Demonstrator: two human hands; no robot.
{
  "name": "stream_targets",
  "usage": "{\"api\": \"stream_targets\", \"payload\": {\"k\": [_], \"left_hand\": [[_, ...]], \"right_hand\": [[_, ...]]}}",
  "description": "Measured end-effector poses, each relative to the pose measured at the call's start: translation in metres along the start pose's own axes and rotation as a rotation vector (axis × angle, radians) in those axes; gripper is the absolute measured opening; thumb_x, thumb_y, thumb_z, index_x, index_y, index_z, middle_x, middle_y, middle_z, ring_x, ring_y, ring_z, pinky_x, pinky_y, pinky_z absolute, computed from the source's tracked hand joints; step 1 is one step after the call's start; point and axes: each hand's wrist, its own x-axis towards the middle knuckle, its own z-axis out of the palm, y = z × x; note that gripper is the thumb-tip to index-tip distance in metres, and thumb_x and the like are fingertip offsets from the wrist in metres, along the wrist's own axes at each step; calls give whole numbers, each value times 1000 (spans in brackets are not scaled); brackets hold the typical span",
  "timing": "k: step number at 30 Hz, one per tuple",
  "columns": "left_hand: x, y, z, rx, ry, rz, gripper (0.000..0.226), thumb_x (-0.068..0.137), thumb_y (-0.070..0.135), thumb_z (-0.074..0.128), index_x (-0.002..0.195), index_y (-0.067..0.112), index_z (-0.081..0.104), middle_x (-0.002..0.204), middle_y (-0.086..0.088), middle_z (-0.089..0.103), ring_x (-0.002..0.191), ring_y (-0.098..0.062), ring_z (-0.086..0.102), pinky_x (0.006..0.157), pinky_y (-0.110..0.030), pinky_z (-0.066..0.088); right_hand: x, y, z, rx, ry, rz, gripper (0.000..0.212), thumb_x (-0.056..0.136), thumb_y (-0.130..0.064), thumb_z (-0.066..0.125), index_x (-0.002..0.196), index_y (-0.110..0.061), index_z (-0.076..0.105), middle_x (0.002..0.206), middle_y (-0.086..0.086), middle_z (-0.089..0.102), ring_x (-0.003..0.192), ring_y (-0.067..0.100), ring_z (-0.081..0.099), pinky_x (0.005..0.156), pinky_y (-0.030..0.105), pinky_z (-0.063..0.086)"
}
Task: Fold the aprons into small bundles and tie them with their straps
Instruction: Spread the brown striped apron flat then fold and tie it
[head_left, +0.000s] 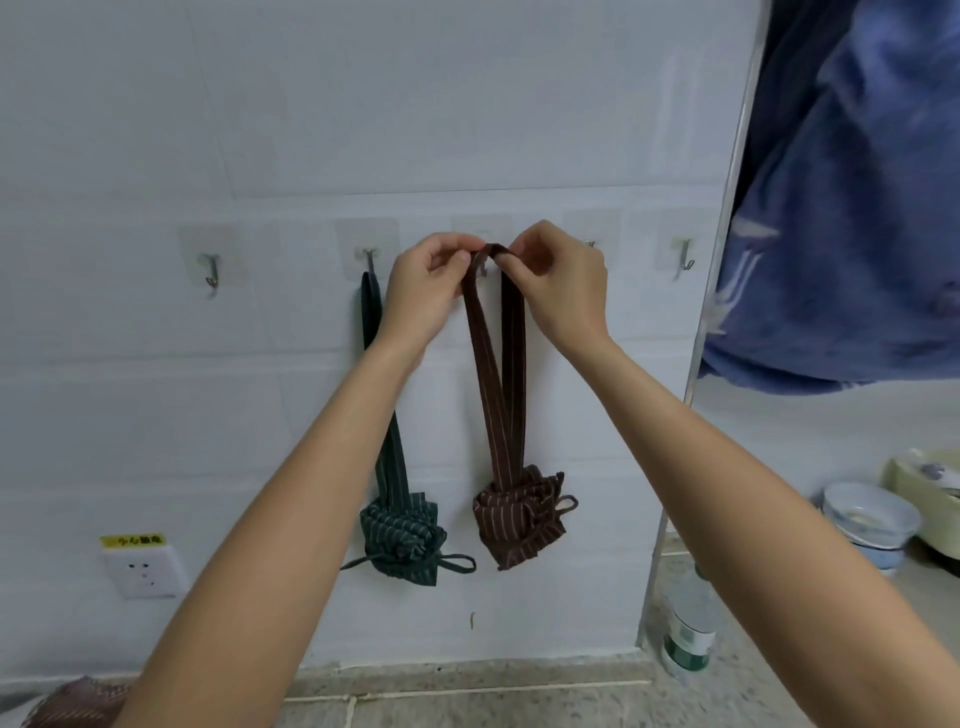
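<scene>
Head-worn view, close, straight toward tiled wall (467, 104).

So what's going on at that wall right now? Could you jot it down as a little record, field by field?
Left hand: pinches top of brown loop
Right hand: pinches the same loop
Brown striped apron bundle: tied, hangs by its brown strap loop at a hook hidden behind the hands
Green striped apron bundle: tied, hangs from a metal wall hook
Empty metal hook: far left
White wall socket: lower left

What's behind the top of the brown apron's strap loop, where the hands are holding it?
A sliver of a metal wall hook shows below the left hand and beside the brown strap loop. Its upper part and the clear adhesive pad are mostly hidden by both hands.
</scene>
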Motion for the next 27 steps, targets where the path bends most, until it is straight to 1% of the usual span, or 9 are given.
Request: {"api": "stream_targets", "payload": {"k": [2,5,8,11,15,18,21,24,27], "left_hand": [[6,-7,0,130,46,50,23,93,4,49,89,20,65,88,4,67,84,-11,65,88,-30,52],[1,-15,0,336,71,93,21,91,9,52,91,23,66,91,12,67,85,-2,63,81,-18,50],[-12,-25,-2,364,35,92,13,89,13,56,93,22,64,91,15,66,79,3,62,79,-19,50],[-25,-32,-5,390,31,70,9,89,16,59,96,18,63,93,11,65,75,4,61,75,-8,45],[-38,-37,-7,340,-22,-33,13,89,21,61,102,19,58,102,4,61,80,0,60,76,-8,44],[-59,-44,-5,400,47,3,19,88,18,61,106,16,55,107,5,60,87,-1,59,72,-2,41],[-107,-71,-2,453,37,-56,28,88,20,60,115,17,52,116,3,58,93,-7,59,79,-12,46],[-151,-108,-1,584,-137,-236,44,92,31,56,131,17,44,128,1,53,109,-10,54,95,-30,45],[-167,-127,1,571,-265,-349,50,93,33,54,138,16,39,133,-2,52,117,-14,51,102,-37,42]], "right_hand": [[5,3,4,-78,-3,-40,11,80,-30,67,76,-21,60,68,-12,60,67,7,57,64,29,47],[-2,9,10,-162,-51,-54,10,80,-28,65,75,-26,56,67,-14,57,69,8,58,60,26,42],[-18,17,15,-149,-86,-31,5,79,-23,63,79,-23,58,70,-14,57,71,9,58,64,30,46],[-30,23,16,-76,-91,0,5,78,-19,62,82,-20,60,70,-16,56,70,7,56,69,32,49],[-42,24,16,17,-151,52,15,76,-26,68,86,-21,59,72,-13,61,70,8,60,71,34,52],[-65,34,12,72,-196,143,22,77,-31,70,92,-20,57,75,-11,64,73,9,61,75,35,51],[-124,63,5,114,-286,274,31,81,-38,69,103,-20,57,91,-8,65,85,8,60,77,30,48],[-186,89,4,70,-487,348,55,75,-46,72,121,-24,50,114,-7,56,102,7,53,84,25,40],[-217,103,15,19,-546,335,62,72,-47,74,124,-28,48,117,-4,54,107,9,51,87,27,42]]}}
